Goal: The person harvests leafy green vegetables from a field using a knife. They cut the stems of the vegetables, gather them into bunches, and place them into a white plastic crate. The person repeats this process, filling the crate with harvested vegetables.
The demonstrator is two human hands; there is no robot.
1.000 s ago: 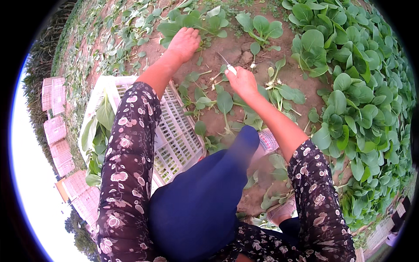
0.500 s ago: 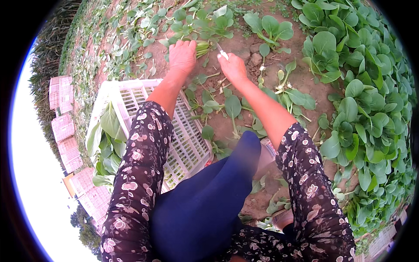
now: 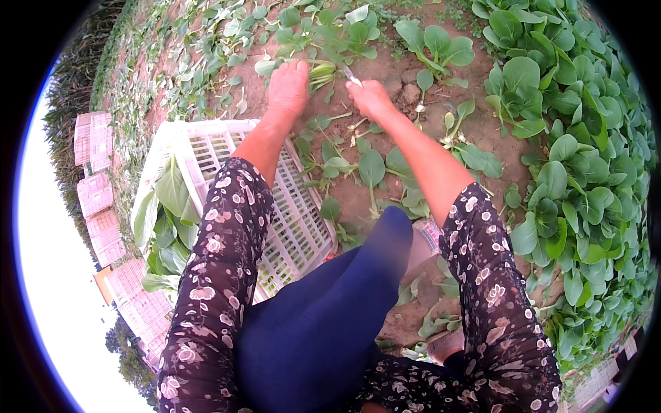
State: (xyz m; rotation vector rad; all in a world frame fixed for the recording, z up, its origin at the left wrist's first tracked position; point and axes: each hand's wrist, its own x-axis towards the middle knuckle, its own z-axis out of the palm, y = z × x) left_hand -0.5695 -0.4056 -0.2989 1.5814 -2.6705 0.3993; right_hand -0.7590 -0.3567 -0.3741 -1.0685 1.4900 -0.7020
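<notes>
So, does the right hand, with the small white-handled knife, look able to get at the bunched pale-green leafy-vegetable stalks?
Probably yes: the right hand holds the knife close to the stalks with nothing visible between; the left hand seems to grip them opposite.

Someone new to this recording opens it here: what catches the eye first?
Likely the dark blue trouser leg at lower centre, between two black floral sleeves. Above it, near the top, the left hand grips a leafy green plant and the right hand holds a small knife close to its stems. A white slatted crate sits left of the leg, and dense leafy plants fill the right side.
</notes>
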